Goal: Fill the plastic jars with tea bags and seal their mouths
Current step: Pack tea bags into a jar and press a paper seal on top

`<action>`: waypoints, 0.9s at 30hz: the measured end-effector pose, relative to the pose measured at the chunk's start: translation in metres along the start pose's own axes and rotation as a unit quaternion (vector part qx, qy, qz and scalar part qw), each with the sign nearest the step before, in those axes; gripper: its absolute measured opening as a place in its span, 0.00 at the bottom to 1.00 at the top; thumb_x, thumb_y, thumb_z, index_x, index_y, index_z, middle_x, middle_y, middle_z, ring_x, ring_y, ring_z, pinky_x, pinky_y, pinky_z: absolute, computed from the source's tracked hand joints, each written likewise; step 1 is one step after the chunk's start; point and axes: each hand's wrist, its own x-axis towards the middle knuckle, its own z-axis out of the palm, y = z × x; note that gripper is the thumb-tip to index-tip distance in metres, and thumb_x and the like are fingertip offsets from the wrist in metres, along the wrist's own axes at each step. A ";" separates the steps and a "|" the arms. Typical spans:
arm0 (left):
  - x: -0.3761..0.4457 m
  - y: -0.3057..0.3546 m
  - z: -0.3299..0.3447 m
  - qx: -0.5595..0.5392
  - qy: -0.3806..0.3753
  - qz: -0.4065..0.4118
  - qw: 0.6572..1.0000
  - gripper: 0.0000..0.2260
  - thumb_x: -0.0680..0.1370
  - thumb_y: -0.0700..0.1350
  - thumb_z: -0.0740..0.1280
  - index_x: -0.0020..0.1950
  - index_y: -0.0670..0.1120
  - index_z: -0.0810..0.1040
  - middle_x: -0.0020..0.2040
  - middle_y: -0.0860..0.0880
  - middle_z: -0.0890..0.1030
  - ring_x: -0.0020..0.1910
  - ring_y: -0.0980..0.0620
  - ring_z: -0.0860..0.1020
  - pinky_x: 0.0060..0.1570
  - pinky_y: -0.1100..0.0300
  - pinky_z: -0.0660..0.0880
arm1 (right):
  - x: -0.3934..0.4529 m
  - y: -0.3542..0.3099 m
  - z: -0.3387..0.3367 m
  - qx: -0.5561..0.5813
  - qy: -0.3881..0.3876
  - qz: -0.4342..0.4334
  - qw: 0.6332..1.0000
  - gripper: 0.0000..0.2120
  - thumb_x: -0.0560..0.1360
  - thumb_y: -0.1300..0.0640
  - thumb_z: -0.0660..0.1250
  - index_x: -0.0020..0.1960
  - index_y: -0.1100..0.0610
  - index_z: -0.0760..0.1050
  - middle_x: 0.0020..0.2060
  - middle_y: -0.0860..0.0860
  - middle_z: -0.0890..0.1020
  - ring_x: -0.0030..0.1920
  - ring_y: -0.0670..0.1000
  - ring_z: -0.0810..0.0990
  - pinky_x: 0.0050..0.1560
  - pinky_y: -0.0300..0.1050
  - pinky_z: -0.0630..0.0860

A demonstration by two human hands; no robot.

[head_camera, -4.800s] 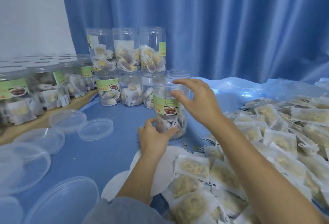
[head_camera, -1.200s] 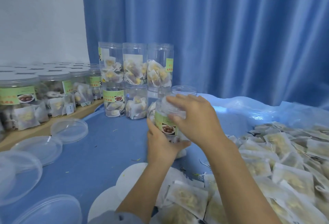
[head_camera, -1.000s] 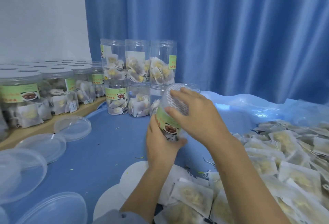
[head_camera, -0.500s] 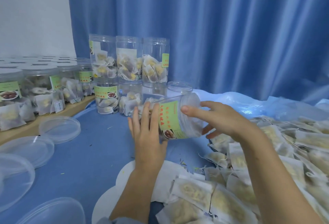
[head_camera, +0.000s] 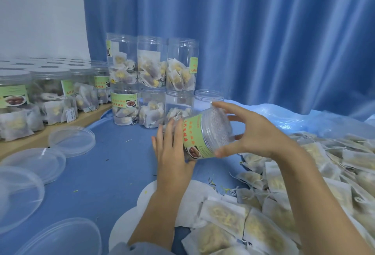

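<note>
Both hands hold one plastic jar (head_camera: 199,135) in the air above the blue bench (head_camera: 113,165), tipped onto its side with its mouth turned toward the right hand. The left hand (head_camera: 172,149) lies against the jar's base end, its fingers straight and pressed up along the clear wall beside the green label. The right hand (head_camera: 255,133) cups the mouth end: its fingers (head_camera: 225,106) are spread and curled over the upper rim, while the thumb (head_camera: 227,151) grips the lower rim. A white, dimpled seal covers the mouth between those fingers. Tea bags show dimly through the wall near the left hand.

Just beyond the hands stands an open jar (head_camera: 209,97), and farther back on the left-hand side a block of filled jars (head_camera: 152,78) is stacked two high in front of a blue curtain (head_camera: 263,31). Further out to the left, a wooden shelf (head_camera: 40,135) carries rows of lidded jars (head_camera: 46,90) with green labels. Clear lids (head_camera: 72,140) lie loose on the bench well to the left of the left hand. Under and beside the right forearm spreads a heap of loose tea bags (head_camera: 304,183), which reaches close to the person. White paper discs (head_camera: 160,196) lie beneath the left wrist, partly covered by tea bags. A grey sleeve (head_camera: 138,249) shows at the bottom edge.
</note>
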 end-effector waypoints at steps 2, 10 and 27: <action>-0.001 0.000 0.000 0.014 -0.005 0.022 1.000 0.42 0.60 0.36 0.80 0.71 0.39 0.66 0.70 0.41 0.68 0.73 0.36 0.60 0.68 0.33 0.57 | 0.001 0.001 -0.002 -0.039 0.009 0.055 0.998 0.47 0.48 0.40 0.81 0.64 0.36 0.67 0.57 0.40 0.75 0.56 0.44 0.77 0.54 0.47 0.78; 0.000 0.002 0.001 0.024 0.062 0.028 0.997 0.41 0.59 0.35 0.80 0.69 0.38 0.68 0.69 0.39 0.70 0.71 0.34 0.63 0.67 0.32 0.59 | 0.001 -0.001 0.008 0.003 0.007 0.026 1.000 0.44 0.59 0.48 0.80 0.68 0.40 0.61 0.63 0.47 0.70 0.58 0.49 0.75 0.58 0.46 0.75; -0.001 0.003 0.001 0.050 0.088 0.041 0.994 0.37 0.62 0.37 0.79 0.69 0.38 0.70 0.68 0.39 0.72 0.70 0.35 0.66 0.66 0.33 0.62 | 0.002 0.000 0.033 -0.072 0.130 0.074 0.986 0.45 0.51 0.25 0.64 0.65 0.39 0.62 0.56 0.49 0.75 0.56 0.52 0.74 0.55 0.47 0.73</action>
